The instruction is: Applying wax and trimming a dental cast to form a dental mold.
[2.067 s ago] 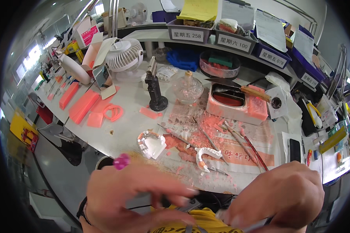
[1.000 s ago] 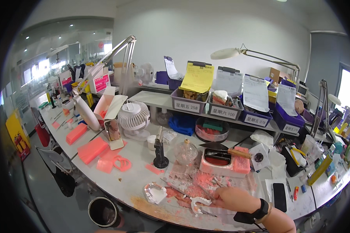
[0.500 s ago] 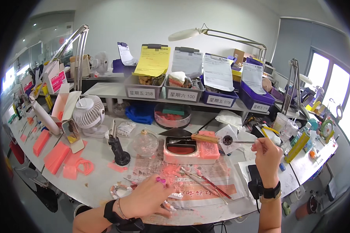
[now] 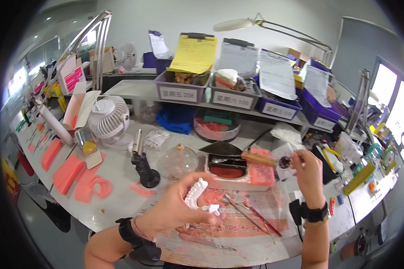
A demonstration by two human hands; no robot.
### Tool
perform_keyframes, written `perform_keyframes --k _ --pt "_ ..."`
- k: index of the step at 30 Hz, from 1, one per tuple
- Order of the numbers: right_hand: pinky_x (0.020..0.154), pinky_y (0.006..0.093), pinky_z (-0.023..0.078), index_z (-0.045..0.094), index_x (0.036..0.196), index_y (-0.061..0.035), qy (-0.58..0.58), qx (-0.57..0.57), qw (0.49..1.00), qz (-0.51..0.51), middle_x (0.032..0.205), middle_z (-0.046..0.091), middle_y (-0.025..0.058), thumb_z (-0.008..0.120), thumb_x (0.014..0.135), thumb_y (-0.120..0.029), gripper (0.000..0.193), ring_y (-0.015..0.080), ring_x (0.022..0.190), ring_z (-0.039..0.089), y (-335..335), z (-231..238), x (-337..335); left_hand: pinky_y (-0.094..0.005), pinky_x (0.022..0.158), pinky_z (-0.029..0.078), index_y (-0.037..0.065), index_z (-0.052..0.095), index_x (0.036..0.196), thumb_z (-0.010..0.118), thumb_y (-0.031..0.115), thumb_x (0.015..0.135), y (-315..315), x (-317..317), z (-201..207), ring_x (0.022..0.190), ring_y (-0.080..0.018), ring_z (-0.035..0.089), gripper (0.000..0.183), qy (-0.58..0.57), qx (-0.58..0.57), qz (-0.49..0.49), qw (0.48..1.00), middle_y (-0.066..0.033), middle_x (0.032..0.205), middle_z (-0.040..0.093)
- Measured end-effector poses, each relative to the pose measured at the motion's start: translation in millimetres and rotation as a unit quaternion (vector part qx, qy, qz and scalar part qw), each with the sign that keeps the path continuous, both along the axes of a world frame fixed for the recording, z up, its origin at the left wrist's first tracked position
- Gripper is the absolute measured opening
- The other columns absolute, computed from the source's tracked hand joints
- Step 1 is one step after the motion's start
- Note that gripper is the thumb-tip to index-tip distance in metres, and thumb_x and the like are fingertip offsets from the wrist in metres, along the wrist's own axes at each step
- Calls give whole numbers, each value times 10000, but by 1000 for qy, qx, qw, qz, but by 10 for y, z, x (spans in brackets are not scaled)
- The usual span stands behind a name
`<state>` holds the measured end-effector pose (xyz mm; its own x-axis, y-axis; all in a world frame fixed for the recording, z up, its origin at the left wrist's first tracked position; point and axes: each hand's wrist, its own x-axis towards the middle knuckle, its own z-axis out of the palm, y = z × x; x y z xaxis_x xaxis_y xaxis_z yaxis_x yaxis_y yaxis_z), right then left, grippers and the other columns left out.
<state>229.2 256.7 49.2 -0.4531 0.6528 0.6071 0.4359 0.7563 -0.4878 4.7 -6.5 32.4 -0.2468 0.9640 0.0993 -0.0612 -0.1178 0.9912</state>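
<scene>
My left hand is raised over the front of the table, its thumb and fingers closed around a white dental model with an arch of teeth. Fingers pinched, my right hand hovers beside a dark round spot on a white pad; what the pinch holds is hard to make out. Between the hands sits a pink-and-white wax box with a dark red well, and a wooden-handled knife lies across it. Red and pale thin-handled tools rest on pink-smeared newspaper below.
A black hand torch and a round glass burner stand left of the wax box. Pink wax sheets lie near a white fan. Grey and purple bins with clipboards line the shelf behind.
My left hand has risen from the tabletop with the dental model in it. My right hand has come closer to the dark spot; the thin metal tool seen at its fingers no longer shows clearly.
</scene>
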Motion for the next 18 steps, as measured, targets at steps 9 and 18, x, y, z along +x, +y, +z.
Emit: perform_keyframes --k 9,18 --pt "739 358 506 639 1109 50 -70 -132 989 10 937 668 189 558 948 -65 213 280 796 658 -163 -39 13 -446 980 497 110 236 1472 595 194 981 -86 -124 -89 1195 -287 578 614 -362 -28 -103 926 -191 1419 473" --pt "756 352 479 641 1136 8 -47 -70 996 -13 915 631 159 589 939 -55 213 280 814 620 -297 -234 4 -439 1034 442 88 375 1269 475 112 1036 -83 -76 -119 1263 -301 530 254 -252 -4 -86 964 -245 1442 431"
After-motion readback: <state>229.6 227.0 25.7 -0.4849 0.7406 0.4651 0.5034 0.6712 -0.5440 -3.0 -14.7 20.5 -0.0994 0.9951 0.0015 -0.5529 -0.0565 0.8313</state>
